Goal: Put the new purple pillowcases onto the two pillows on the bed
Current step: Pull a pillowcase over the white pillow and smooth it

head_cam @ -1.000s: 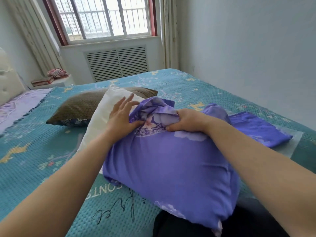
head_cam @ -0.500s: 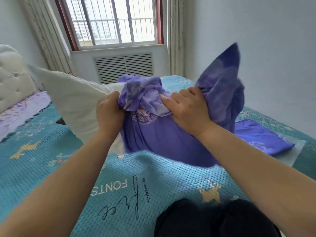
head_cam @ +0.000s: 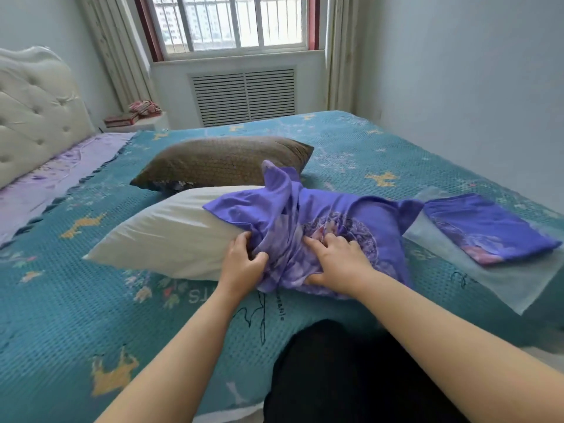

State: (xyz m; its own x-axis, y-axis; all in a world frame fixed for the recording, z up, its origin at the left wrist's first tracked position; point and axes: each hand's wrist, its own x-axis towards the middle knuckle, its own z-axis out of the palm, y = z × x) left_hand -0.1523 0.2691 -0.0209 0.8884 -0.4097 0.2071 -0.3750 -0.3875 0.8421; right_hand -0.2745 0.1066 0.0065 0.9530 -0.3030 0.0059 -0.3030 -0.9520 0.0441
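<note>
A white pillow (head_cam: 171, 236) lies across the teal bedspread with a purple pillowcase (head_cam: 360, 227) pulled over its right half; the cloth is bunched at the pillow's middle. My left hand (head_cam: 244, 261) grips the bunched edge of the pillowcase. My right hand (head_cam: 338, 261) presses on the covered part with its fingers clutching the fabric. Behind lies a second pillow (head_cam: 222, 161) in a brown patterned cover. A second purple pillowcase (head_cam: 485, 227), folded, rests on a clear plastic bag (head_cam: 518, 279) at the right.
The bed (head_cam: 76, 315) fills the view, with a tufted white headboard (head_cam: 33, 114) at left and a wall at right. A nightstand (head_cam: 137, 120) with books stands by the window. My dark-clothed knee (head_cam: 335, 377) is at the near edge.
The pillow was lifted upright off the bed half a second ago; now it lies flat again. Both hands have come down with it, still holding the bunched pillowcase.
</note>
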